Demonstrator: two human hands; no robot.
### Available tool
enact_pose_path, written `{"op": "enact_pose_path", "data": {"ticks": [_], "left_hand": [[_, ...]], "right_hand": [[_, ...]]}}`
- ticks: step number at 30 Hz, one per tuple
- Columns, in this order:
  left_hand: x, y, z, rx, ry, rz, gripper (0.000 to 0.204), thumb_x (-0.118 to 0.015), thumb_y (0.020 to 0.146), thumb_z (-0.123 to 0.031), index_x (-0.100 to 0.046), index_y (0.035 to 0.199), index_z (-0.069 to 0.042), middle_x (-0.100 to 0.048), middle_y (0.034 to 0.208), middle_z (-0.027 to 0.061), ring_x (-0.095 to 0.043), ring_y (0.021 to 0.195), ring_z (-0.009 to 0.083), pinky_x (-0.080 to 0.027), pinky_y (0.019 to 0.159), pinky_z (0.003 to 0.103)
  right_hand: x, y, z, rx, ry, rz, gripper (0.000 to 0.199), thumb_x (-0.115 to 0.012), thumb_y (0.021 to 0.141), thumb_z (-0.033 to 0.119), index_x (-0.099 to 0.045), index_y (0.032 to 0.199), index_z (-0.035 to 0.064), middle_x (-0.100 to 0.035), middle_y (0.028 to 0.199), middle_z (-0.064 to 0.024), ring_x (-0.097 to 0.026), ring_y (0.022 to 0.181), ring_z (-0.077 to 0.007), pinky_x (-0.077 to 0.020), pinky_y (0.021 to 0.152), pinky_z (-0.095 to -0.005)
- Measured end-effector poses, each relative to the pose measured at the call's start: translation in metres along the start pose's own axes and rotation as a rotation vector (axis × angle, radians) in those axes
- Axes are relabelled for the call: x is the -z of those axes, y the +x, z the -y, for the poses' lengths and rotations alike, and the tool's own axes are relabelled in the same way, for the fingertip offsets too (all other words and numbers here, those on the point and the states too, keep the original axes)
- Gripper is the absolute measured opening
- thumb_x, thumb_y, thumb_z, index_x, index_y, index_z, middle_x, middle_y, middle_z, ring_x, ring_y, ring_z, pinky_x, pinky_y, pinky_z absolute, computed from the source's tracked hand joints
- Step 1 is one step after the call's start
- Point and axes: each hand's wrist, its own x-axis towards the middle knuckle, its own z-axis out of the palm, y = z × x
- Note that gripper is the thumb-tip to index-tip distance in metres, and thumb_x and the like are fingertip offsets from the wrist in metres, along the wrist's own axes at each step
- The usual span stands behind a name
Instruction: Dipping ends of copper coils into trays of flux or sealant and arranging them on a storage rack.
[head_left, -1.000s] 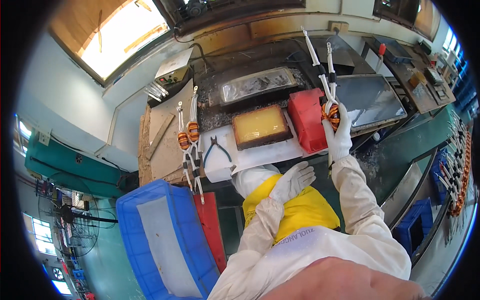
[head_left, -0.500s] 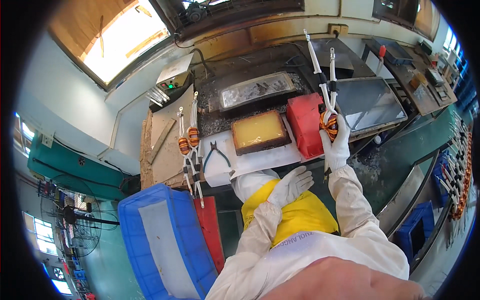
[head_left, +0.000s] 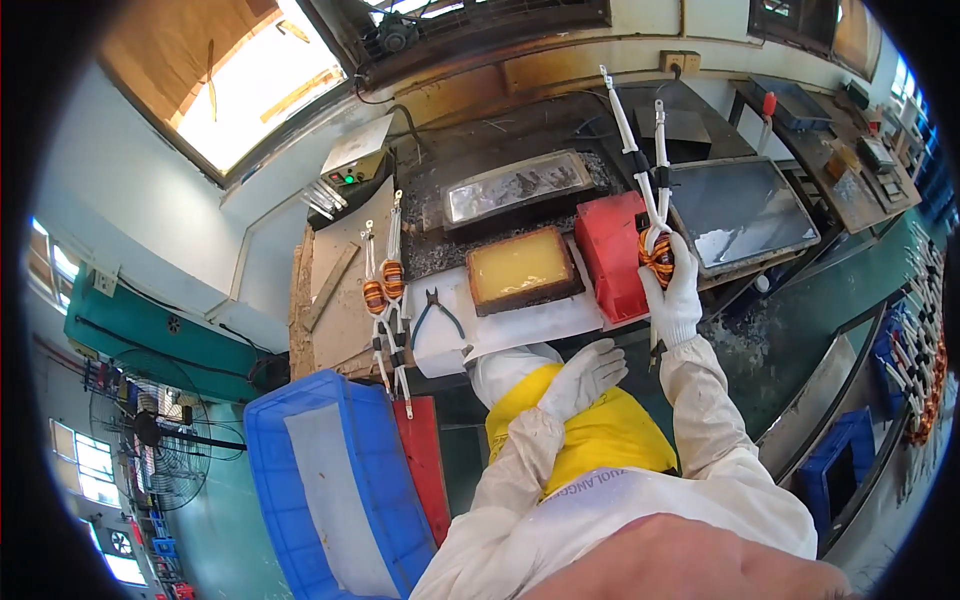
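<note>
Right hand (head_left: pixel 676 303): coil (head_left: pixel 656 257). Tray (head_left: pixel 530 301): yellow fill (head_left: pixel 520 268). Crate (head_left: pixel 388 480): pale sheet (head_left: pixel 338 500).

From our left hand (head_left: pixel 590 378), we could cross the bare white sheet (head_left: pixel 545 333) toward eleven o'clock until the yellow-filled tray (head_left: pixel 530 304) bars us; the pliers (head_left: pixel 432 300) and paired coils (head_left: pixel 392 280) obstruct ten, the red bin (head_left: pixel 612 255) twelve. Around our right hand (head_left: pixel 675 297), the red bin crowds ten, the held coil (head_left: pixel 657 257)'s white leads (head_left: pixel 660 145) rise toward twelve; open room lies over the floor (head_left: pixel 745 345) at four.
</note>
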Motion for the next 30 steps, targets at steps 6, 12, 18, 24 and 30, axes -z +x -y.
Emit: {"op": "enact_pose_path", "data": {"ticks": [6, 12, 18, 24, 30], "left_hand": [[-0.042, 0.021, -0.004, -0.585, 1.178, -0.153, 0.035, -0.058, 0.093, -0.006, -0.058, 0.128, -0.005, -0.062, 0.126, 0.0136, -0.058, 0.120, 0.0326, -0.044, 0.109, 0.041], [-0.171, 0.062, -0.087, -1.387, 2.089, -0.053, 0.051, -0.062, 0.081, -0.006, -0.055, 0.132, -0.006, -0.053, 0.138, 0.0139, -0.049, 0.131, 0.0355, -0.037, 0.115, 0.049], [-0.197, 0.120, -0.124, -1.745, 2.431, 0.187, 0.048, -0.054, 0.088, -0.017, -0.056, 0.135, -0.011, -0.051, 0.145, 0.0110, -0.045, 0.137, 0.0281, -0.032, 0.120, 0.045], [-0.196, 0.135, -0.124, -1.535, 2.754, -0.023, 0.044, -0.053, 0.089, -0.021, -0.057, 0.133, -0.013, -0.052, 0.146, 0.0096, -0.044, 0.139, 0.0265, -0.025, 0.123, 0.045], [-0.188, 0.121, -0.117, -1.530, 2.229, -0.039, 0.055, -0.062, 0.079, -0.007, -0.056, 0.134, -0.008, -0.052, 0.141, 0.0150, -0.047, 0.134, 0.0326, -0.035, 0.116, 0.048]], "right_hand": [[0.009, 0.010, -0.003, 0.036, 0.018, 0.046, 0.072, -0.075, 0.083, 0.004, -0.042, 0.146, 0.0086, -0.054, 0.122, -0.0189, -0.059, 0.110, -0.0335, -0.0502, 0.094, -0.0389], [0.013, 0.013, -0.006, 0.006, 0.087, 0.121, 0.072, -0.076, 0.082, 0.005, -0.042, 0.146, 0.0094, -0.055, 0.122, -0.0172, -0.059, 0.113, -0.0327, -0.0492, 0.096, -0.0390], [0.022, 0.020, -0.007, 0.004, 0.060, 0.194, 0.069, -0.074, 0.084, 0.009, -0.042, 0.145, 0.0094, -0.054, 0.126, -0.0182, -0.058, 0.115, -0.0336, -0.0488, 0.097, -0.0383], [0.021, 0.030, -0.005, 0.021, 0.041, 0.203, 0.069, -0.074, 0.084, 0.009, -0.042, 0.146, 0.0093, -0.055, 0.122, -0.0180, -0.060, 0.110, -0.0332, -0.0499, 0.094, -0.0371], [0.021, 0.031, -0.009, 0.017, 0.097, 0.195, 0.070, -0.074, 0.083, 0.007, -0.043, 0.146, 0.0098, -0.055, 0.121, -0.0178, -0.060, 0.110, -0.0330, -0.0497, 0.094, -0.0372]]}}
